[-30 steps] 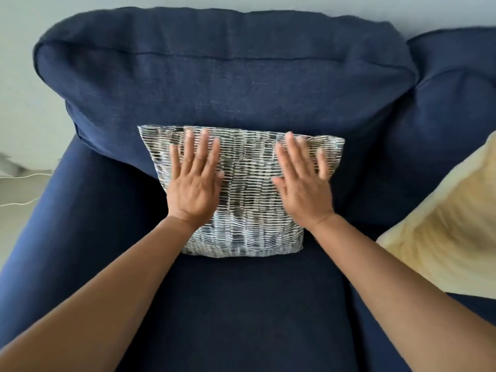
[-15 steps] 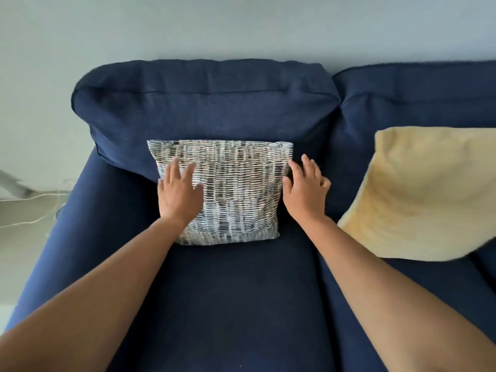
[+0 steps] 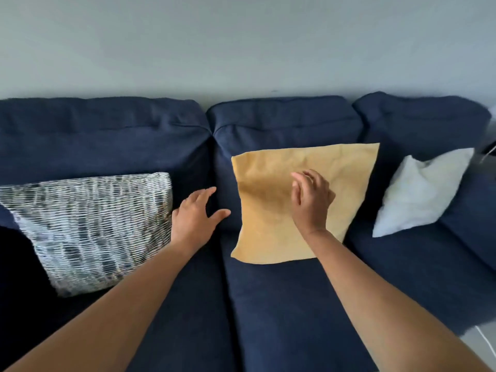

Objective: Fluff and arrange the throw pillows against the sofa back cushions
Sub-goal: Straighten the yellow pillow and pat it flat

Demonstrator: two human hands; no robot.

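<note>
Your left hand [image 3: 197,221], fingers spread and empty, hangs mid-frame just right of the woven pillow [image 3: 91,232]. The yellow pillow [image 3: 271,205] leans on the middle back cushion [image 3: 284,124], right of centre. Your right hand [image 3: 312,204], fingers loosely curled, is already over it, so nearer.

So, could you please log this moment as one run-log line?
left hand: open, between pillows | right hand: open, over square yellow fabric pillow | patterned grey-white woven pillow: leaning on navy sofa
</note>
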